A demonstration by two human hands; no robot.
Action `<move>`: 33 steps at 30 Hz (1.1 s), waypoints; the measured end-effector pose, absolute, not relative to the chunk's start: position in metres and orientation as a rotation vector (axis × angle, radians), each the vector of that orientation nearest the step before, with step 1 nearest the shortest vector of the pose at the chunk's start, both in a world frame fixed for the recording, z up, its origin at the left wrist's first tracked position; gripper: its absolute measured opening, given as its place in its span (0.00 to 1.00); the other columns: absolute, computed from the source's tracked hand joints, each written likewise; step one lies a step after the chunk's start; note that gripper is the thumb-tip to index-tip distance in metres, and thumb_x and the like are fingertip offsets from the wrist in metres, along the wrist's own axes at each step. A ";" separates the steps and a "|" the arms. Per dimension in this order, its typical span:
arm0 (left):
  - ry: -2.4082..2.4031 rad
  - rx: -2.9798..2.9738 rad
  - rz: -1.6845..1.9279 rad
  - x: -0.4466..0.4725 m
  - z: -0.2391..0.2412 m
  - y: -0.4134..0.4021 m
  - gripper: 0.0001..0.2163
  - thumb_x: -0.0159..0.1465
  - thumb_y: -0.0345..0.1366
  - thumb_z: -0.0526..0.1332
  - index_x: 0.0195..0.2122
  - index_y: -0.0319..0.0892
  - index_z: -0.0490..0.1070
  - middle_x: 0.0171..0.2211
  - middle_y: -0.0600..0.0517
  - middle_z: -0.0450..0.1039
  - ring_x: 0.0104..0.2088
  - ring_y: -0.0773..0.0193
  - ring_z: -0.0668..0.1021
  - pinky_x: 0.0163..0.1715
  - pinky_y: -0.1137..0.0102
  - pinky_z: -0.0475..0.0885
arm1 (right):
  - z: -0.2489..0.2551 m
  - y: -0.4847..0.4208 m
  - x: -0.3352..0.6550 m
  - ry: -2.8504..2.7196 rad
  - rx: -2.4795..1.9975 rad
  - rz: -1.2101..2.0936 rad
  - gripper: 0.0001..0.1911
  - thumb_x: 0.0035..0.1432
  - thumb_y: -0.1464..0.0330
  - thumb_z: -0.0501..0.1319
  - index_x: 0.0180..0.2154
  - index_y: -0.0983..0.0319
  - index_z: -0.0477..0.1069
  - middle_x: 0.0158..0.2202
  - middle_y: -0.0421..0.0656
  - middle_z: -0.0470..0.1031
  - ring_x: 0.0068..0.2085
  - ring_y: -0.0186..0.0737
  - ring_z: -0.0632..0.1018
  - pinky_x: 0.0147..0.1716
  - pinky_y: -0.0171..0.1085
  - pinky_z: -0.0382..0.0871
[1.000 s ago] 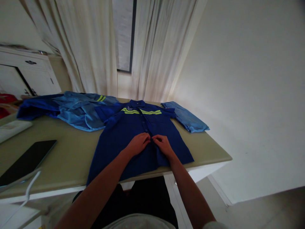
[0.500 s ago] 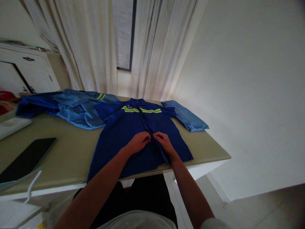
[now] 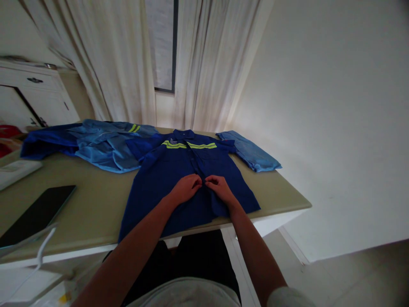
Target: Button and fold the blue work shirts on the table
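Note:
A dark blue work shirt (image 3: 166, 179) with yellow-green reflective stripes lies flat, front up, on the olive table (image 3: 89, 204). My left hand (image 3: 185, 188) and my right hand (image 3: 219, 189) meet at the shirt's button placket, low on its front. Both hands have their fingers curled and pinched on the placket fabric, fingertips almost touching each other. The shirt's hem hangs slightly over the table's near edge.
Lighter blue garments (image 3: 102, 145) lie in a heap at the table's back left, and a light blue sleeve or folded piece (image 3: 252, 153) at the back right. A dark tablet (image 3: 35, 215) rests at the left. White curtains (image 3: 198, 64) and a white cabinet (image 3: 35, 98) stand behind.
The hands stay pinched on the placket at nearly the same spot. The view has shifted slightly; nothing else on the table moved.

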State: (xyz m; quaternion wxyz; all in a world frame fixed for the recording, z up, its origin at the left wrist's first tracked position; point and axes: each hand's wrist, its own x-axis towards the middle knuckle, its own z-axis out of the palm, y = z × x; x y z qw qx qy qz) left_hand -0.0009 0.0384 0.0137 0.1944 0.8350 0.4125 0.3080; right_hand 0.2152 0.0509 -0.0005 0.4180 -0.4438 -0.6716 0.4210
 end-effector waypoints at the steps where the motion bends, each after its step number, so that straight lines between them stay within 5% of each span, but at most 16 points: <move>1: 1.152 2.351 0.856 -0.001 0.013 0.039 0.02 0.67 0.30 0.62 0.38 0.43 0.73 0.37 0.51 0.77 0.37 0.60 0.78 0.41 0.67 0.71 | 0.000 0.051 0.216 -1.656 -1.099 1.071 0.14 0.51 0.59 0.69 0.37 0.61 0.81 0.32 0.40 0.79 0.32 0.38 0.74 0.35 0.37 0.66; 7: 1.165 2.373 0.836 -0.002 0.013 0.039 0.01 0.67 0.31 0.63 0.39 0.43 0.73 0.37 0.51 0.77 0.36 0.61 0.78 0.39 0.67 0.71 | 0.006 0.050 0.218 -1.588 -1.058 1.132 0.14 0.52 0.59 0.71 0.38 0.60 0.82 0.35 0.41 0.80 0.38 0.41 0.76 0.42 0.39 0.69; 22: 1.221 2.422 0.739 -0.004 0.013 0.040 0.03 0.67 0.33 0.61 0.40 0.44 0.74 0.39 0.51 0.78 0.38 0.60 0.79 0.39 0.66 0.71 | 0.008 0.047 0.218 -1.583 -1.089 1.150 0.18 0.57 0.51 0.66 0.37 0.59 0.76 0.32 0.38 0.73 0.35 0.38 0.72 0.36 0.35 0.67; 28: 1.267 2.430 0.683 -0.006 0.014 0.040 0.03 0.65 0.33 0.63 0.40 0.45 0.75 0.39 0.50 0.79 0.39 0.59 0.80 0.40 0.66 0.71 | 0.014 0.045 0.218 -1.883 -1.254 0.945 0.11 0.59 0.61 0.65 0.29 0.60 0.74 0.24 0.38 0.71 0.28 0.36 0.71 0.29 0.35 0.64; 33: 1.284 2.418 0.619 -0.006 0.015 0.039 0.02 0.65 0.35 0.64 0.38 0.45 0.76 0.36 0.51 0.79 0.37 0.59 0.80 0.38 0.67 0.72 | 0.022 0.043 0.210 -2.209 -1.337 0.619 0.02 0.54 0.73 0.66 0.31 0.61 0.77 0.34 0.42 0.75 0.34 0.38 0.75 0.36 0.37 0.67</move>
